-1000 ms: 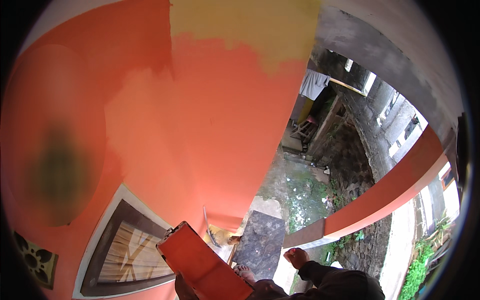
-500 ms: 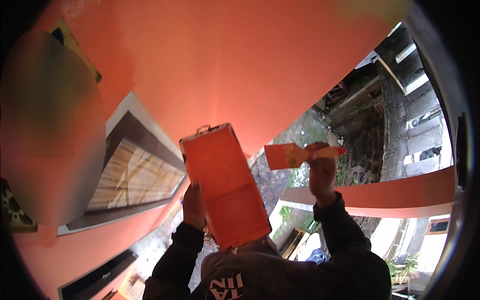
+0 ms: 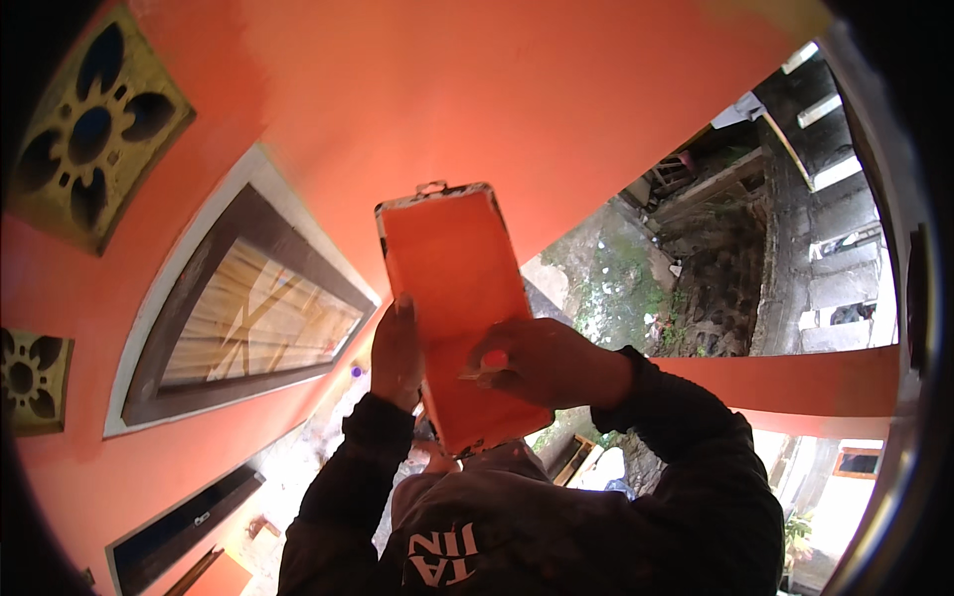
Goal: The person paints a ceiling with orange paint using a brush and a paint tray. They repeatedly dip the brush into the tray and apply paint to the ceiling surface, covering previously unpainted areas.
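Note:
A long rectangular paint tray [image 3: 452, 258], coated in orange paint with dark, worn edges, is held before my body. My left hand [image 3: 397, 350] grips its left edge, fingers partly hidden behind it. Over the lower part of the tray is my right hand [image 3: 547, 363], closed round a paintbrush [image 3: 494, 361]. The brush's reddish handle end points up toward me; its bristles are hidden under the hand, so I cannot tell whether they touch the paint.
An orange wall [image 3: 397, 89] rises ahead. On the left are a grey-framed window [image 3: 263, 318] and patterned yellow vent blocks [image 3: 89, 134]. A low orange ledge [image 3: 785, 385] runs along the right, with a mossy concrete yard [image 3: 606, 273] beyond.
My right hand has brought the brush left and down, from beside the tray to over it. The tray has shifted slightly up in view and become more upright.

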### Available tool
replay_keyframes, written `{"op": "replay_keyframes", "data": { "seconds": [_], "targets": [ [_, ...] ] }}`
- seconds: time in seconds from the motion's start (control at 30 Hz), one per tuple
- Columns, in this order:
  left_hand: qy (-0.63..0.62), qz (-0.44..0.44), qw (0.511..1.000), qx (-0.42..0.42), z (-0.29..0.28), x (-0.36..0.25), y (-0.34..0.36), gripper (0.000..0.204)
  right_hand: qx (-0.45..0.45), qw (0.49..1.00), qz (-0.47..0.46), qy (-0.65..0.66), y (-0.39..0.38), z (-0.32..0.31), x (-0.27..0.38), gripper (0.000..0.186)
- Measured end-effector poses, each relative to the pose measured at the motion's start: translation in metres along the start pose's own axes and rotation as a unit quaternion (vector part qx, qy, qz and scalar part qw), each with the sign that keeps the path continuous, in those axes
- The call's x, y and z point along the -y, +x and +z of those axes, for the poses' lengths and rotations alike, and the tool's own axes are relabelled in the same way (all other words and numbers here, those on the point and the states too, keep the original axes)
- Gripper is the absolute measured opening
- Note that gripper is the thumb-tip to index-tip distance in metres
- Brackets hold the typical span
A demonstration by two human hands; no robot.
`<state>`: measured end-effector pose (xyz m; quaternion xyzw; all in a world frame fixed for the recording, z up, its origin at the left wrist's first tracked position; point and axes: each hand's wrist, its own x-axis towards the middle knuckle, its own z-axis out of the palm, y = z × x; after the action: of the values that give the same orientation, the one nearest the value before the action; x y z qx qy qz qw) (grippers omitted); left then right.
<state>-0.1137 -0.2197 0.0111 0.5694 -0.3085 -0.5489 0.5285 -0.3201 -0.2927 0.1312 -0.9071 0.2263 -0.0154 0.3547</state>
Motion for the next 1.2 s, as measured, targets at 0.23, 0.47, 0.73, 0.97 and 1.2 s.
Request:
{"op": "replay_keyframes", "data": {
  "seconds": [0.23,0.47,0.73,0.97,1.2],
  "targets": [
    [-0.019,0.022,1.000,-0.002,0.015,-0.008,-0.013,0.067,-0.059,0.996,-0.070,-0.018,-0.014,0.001,-0.011,0.020],
    [-0.056,-0.047,0.997,-0.035,0.026,-0.015,-0.021,0.063,-0.105,0.991,-0.086,-0.018,-0.023,0.015,-0.021,0.022],
    [-0.077,-0.073,0.993,-0.053,0.021,0.007,-0.014,0.063,-0.155,0.986,-0.062,0.004,-0.036,0.030,-0.021,0.018],
    [-0.088,-0.101,0.990,-0.048,0.015,0.003,-0.012,0.068,-0.210,0.973,-0.097,0.007,-0.028,0.046,-0.027,0.019],
    [-0.117,-0.089,0.989,-0.023,0.012,0.009,-0.004,0.069,-0.226,0.970,-0.091,-0.007,-0.023,0.041,-0.029,0.028]
  ]
}}
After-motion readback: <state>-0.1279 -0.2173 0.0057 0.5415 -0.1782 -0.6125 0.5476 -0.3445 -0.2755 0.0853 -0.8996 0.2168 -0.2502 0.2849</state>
